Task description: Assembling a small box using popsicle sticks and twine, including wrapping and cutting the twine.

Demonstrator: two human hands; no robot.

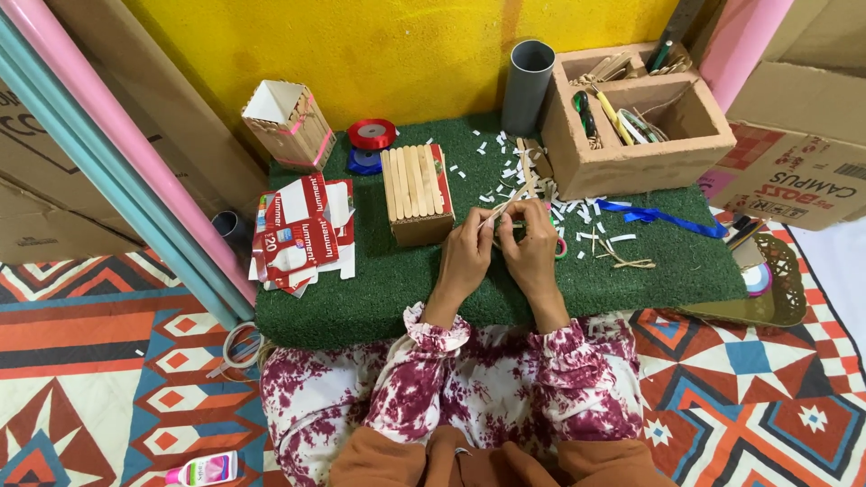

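Head view: left hand (pixel 466 254) and right hand (pixel 532 248) meet, both pinching a thin wooden stick (pixel 498 214) over the green mat (pixel 379 289).

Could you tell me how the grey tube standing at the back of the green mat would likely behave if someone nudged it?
The grey tube stands upright, tall and narrow, so it would probably tip easily. Being round, it would likely roll once down. It looks like stiff plastic pipe, unlikely to flex.

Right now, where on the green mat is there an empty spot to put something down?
The green turf mat is bare along its front edge, between the red-and-white flattened cartons and the left hand, and again right of the right hand. It is crowded behind the hands, where white paper scraps lie.
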